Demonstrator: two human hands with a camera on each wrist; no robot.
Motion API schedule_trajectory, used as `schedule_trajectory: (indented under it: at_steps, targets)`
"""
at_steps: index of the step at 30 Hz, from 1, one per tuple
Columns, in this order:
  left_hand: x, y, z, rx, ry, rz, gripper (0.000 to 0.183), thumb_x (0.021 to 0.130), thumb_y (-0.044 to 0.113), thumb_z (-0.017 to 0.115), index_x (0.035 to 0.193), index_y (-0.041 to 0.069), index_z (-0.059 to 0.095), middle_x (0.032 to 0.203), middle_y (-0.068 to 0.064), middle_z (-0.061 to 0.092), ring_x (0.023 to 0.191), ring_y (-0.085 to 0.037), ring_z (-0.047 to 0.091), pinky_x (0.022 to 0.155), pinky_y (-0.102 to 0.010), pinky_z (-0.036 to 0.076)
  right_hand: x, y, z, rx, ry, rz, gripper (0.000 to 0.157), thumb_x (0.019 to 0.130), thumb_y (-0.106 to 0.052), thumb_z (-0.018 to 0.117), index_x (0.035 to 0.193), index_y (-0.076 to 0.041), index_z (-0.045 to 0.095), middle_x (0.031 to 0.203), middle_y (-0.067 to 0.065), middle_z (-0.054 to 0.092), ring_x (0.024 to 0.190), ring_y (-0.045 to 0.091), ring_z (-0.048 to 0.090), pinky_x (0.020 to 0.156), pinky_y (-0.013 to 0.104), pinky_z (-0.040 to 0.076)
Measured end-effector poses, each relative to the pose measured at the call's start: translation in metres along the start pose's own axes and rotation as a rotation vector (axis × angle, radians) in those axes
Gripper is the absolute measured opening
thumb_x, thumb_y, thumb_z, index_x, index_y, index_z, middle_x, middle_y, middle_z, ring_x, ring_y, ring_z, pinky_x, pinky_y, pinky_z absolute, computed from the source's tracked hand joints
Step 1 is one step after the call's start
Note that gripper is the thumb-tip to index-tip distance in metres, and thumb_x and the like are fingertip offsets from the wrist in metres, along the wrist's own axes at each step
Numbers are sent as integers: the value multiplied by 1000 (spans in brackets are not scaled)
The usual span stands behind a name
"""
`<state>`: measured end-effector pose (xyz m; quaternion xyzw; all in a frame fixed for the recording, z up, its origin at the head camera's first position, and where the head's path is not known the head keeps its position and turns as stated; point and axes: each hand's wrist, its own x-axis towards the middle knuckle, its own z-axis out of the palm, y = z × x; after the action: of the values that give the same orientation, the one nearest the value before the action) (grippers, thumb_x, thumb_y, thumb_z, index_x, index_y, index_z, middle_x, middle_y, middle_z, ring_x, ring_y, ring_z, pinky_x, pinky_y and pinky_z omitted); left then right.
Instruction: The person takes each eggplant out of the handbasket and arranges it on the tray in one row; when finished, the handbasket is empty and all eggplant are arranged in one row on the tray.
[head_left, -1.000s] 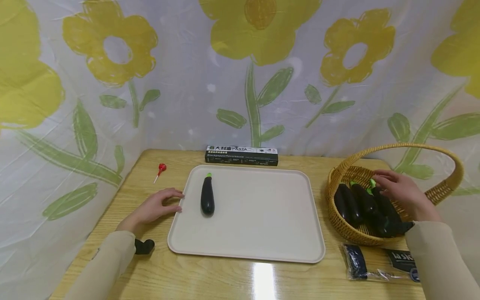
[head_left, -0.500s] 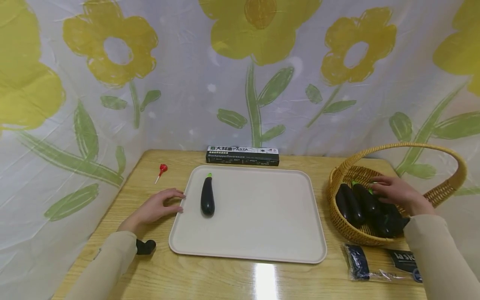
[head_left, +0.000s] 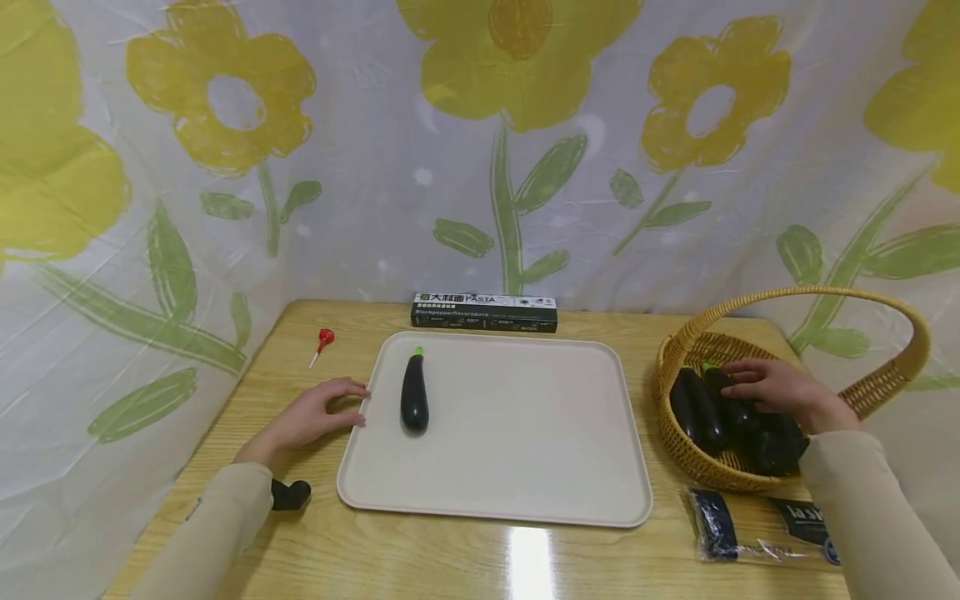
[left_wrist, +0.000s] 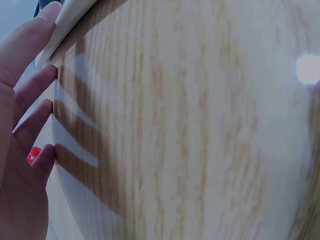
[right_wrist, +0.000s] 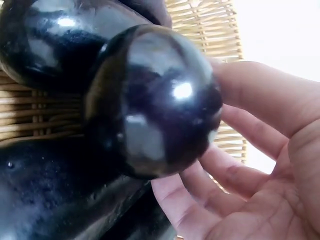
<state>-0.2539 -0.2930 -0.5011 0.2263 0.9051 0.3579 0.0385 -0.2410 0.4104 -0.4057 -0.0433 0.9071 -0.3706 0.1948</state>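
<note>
My right hand [head_left: 780,388] reaches into the wicker basket [head_left: 693,462] at the right and grips a dark eggplant [head_left: 738,412] lying among several others. In the right wrist view, the rounded glossy end of this eggplant [right_wrist: 160,105] sits between the thumb and the curled fingers. My left hand [head_left: 315,415] rests beside the left edge of a white tray [head_left: 525,433], fingers relaxed, with fingertips and thumb right at the rim. On the tray's left side lies one eggplant [head_left: 415,392] with a green stem end.
A dark pasta box [head_left: 483,312] stands behind the tray. A red lollipop [head_left: 324,337] lies at the table's back left. In front of the basket is a clear and dark-blue pasta packet [head_left: 765,533], partly under the right sleeve. The basket's tall handle [head_left: 810,292] arches over the right hand.
My right hand has moved left and slightly nearer inside the basket, from the right-hand eggplants onto the middle one. The left hand, the tray and its eggplant have stayed put.
</note>
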Motion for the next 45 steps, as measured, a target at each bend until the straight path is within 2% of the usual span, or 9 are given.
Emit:
schedule_trajectory:
  at_steps: [6, 11, 15, 21, 24, 30, 35, 41, 45]
  targets:
    - [0, -1, 0, -4, -5, -12, 42, 85, 32, 77, 121, 12, 66, 132, -15, 58, 133, -42, 40, 110, -61, 26, 2, 2, -1, -40, -21, -27, 66, 97, -24, 62, 142, 15, 32, 138, 45, 35, 124, 54, 43, 95, 55, 47]
    - [1, -1, 0, -7, -3, -4, 42, 85, 31, 77, 121, 12, 66, 131, -14, 59, 132, -41, 42, 110, -60, 27, 1, 3, -1, -63, -42, -64, 61, 98, -22, 60, 142, 13, 36, 137, 45, 36, 126, 59, 37, 95, 61, 44]
    - [1, 0, 0, -15, 0, 1, 42, 85, 30, 78, 121, 12, 67, 131, -14, 59, 131, -39, 43, 110, -59, 28, 1, 3, -2, -97, -46, -96, 55, 99, -21, 60, 139, 12, 41, 135, 45, 38, 125, 61, 36, 93, 62, 45]
    - [0, 0, 0, -18, 1, 5, 41, 86, 30, 77, 121, 12, 66, 131, -14, 59, 132, -40, 42, 110, -61, 27, -1, 2, -1, -134, -26, -120, 54, 97, -25, 61, 137, 8, 46, 135, 44, 40, 125, 60, 36, 93, 64, 42]
    - [0, 1, 0, -20, -2, 3, 42, 86, 30, 77, 121, 11, 66, 131, -14, 59, 132, -40, 42, 110, -60, 27, -2, 2, 0, -165, -11, -160, 52, 96, -24, 63, 135, 7, 49, 133, 40, 44, 122, 58, 41, 91, 62, 45]
    - [0, 2, 0, -24, -5, -8, 42, 86, 30, 77, 121, 11, 66, 132, -15, 58, 133, -41, 41, 110, -60, 26, -1, 2, 0, -246, 15, -245, 44, 94, -22, 66, 130, 2, 57, 130, 30, 52, 115, 50, 51, 85, 50, 50]
    - [0, 2, 0, -22, -9, -19, 42, 86, 30, 77, 121, 11, 66, 133, -15, 58, 134, -41, 40, 111, -60, 26, -2, 2, -1, -273, 11, -262, 42, 95, -21, 65, 130, 1, 57, 127, 27, 55, 113, 45, 53, 83, 44, 50]
    - [0, 2, 0, -28, -1, -21, 42, 85, 28, 78, 121, 10, 67, 132, -15, 58, 133, -40, 41, 111, -59, 26, -5, 2, 0, -295, -11, -276, 46, 96, -21, 64, 134, 2, 54, 132, 29, 52, 117, 48, 51, 86, 49, 49]
    - [0, 2, 0, -29, -2, -30, 42, 85, 28, 78, 121, 11, 67, 133, -15, 58, 134, -41, 40, 111, -59, 26, -8, 2, 1, -272, -6, -281, 46, 97, -21, 62, 135, 2, 53, 135, 31, 49, 118, 49, 51, 84, 39, 51]
